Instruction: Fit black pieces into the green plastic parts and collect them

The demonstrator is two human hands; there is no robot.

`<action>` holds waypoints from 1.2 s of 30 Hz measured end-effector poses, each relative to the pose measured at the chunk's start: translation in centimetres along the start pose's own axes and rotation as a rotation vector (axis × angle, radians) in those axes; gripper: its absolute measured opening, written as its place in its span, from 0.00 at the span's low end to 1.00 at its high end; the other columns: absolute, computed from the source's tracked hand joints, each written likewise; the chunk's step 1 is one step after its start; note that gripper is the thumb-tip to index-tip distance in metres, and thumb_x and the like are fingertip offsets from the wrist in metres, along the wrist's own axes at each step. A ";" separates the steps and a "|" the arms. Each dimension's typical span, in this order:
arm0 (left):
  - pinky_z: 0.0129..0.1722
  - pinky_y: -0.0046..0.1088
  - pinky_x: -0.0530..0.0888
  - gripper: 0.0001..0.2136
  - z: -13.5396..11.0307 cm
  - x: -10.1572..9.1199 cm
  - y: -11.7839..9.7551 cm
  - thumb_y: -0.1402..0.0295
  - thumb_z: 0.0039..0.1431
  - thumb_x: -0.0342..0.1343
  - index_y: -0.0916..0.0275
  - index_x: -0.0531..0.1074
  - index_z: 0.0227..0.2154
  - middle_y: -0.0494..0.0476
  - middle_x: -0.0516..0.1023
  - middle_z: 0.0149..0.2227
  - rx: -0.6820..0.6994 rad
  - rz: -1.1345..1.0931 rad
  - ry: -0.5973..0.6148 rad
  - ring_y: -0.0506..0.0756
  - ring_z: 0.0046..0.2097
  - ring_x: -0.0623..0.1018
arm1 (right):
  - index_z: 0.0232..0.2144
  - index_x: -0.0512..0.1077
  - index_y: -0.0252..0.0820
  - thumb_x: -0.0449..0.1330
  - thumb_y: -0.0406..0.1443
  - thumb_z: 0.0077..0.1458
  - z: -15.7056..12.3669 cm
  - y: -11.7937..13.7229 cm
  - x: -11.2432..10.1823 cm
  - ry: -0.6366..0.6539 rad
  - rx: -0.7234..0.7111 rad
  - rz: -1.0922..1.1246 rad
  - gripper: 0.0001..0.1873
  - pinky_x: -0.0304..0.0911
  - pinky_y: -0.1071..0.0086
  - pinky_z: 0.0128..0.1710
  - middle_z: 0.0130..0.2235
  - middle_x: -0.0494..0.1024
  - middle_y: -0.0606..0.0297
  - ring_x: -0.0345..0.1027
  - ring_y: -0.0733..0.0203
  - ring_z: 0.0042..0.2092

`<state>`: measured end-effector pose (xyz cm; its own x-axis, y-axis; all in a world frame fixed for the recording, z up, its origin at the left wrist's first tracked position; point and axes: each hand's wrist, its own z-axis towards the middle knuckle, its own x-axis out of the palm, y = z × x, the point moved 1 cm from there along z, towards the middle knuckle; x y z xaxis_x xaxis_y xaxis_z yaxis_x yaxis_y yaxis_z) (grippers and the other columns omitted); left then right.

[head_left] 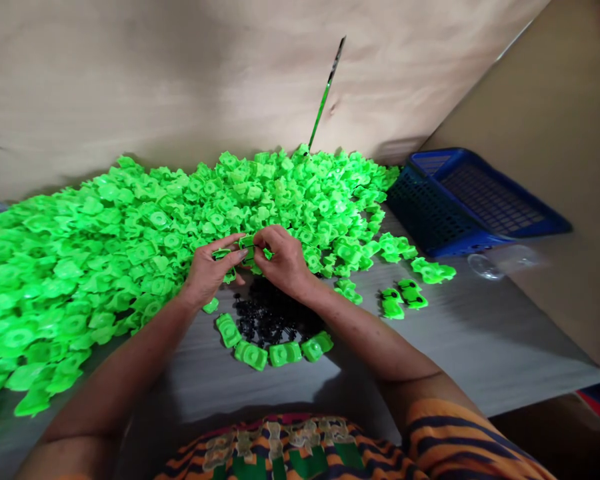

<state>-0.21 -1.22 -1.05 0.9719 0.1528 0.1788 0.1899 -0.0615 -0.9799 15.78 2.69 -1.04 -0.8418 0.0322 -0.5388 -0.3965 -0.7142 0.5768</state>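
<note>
Over the front of a green heap, my left hand (205, 270) is closed around a bright green plastic toy car body (249, 255), its hollow side partly showing. A second green piece (222, 255) shows within the same hand. My right hand (284, 261) pinches at the car body, with a thin black wheel axle (249, 246) by its fingertips; the fingers hide part of it. Just below both hands lies a pile of black wheel axles (270, 317). Several green car bodies (285, 353) curve along the near side of that pile.
A large heap of green car bodies (155, 220) covers the back and left of the table. At right stand a blue plastic basket (430, 213), clear plastic pieces (485, 267) and green cars with black wheels (411, 293). A thin green stick (323, 103) leans against the wooden wall.
</note>
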 end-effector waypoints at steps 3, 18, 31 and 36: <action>0.16 0.25 0.75 0.23 0.0 0.0 0.0 0.64 0.37 0.76 0.61 0.85 0.41 0.47 0.74 0.28 0.010 0.008 0.005 0.48 0.23 0.74 | 0.31 0.68 0.44 0.54 0.25 0.54 0.0 0.0 0.1 0.007 0.015 -0.001 0.09 0.60 0.67 0.38 0.32 0.71 0.65 0.65 0.59 0.37; 0.17 0.24 0.75 0.25 0.0 -0.2 0.0 0.63 0.36 0.77 0.60 0.86 0.42 0.49 0.75 0.32 0.051 0.052 -0.007 0.48 0.24 0.74 | 0.31 0.66 0.45 0.54 0.27 0.57 0.0 0.6 -0.2 -0.025 -0.019 0.014 0.08 0.60 0.68 0.37 0.31 0.71 0.65 0.65 0.60 0.36; 0.17 0.23 0.73 0.23 -0.1 -0.2 -0.1 0.57 0.40 0.75 0.61 0.86 0.41 0.51 0.75 0.30 0.050 0.041 -0.044 0.50 0.27 0.73 | 0.31 0.67 0.45 0.54 0.27 0.56 -0.2 0.5 0.1 -0.020 0.012 0.032 0.07 0.62 0.68 0.38 0.31 0.71 0.65 0.65 0.60 0.36; 0.18 0.22 0.71 0.24 0.1 -0.2 -0.1 0.58 0.39 0.75 0.62 0.85 0.41 0.53 0.77 0.30 0.056 0.021 -0.056 0.52 0.30 0.74 | 0.32 0.69 0.45 0.59 0.32 0.56 -0.1 0.0 0.2 -0.043 0.137 0.162 0.02 0.63 0.68 0.36 0.30 0.72 0.67 0.64 0.62 0.33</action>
<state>-0.49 -1.18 -0.97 0.9660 0.2073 0.1542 0.1598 -0.0107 -0.9871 15.61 2.64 -1.20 -0.9124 -0.0429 -0.4071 -0.2986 -0.6106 0.7335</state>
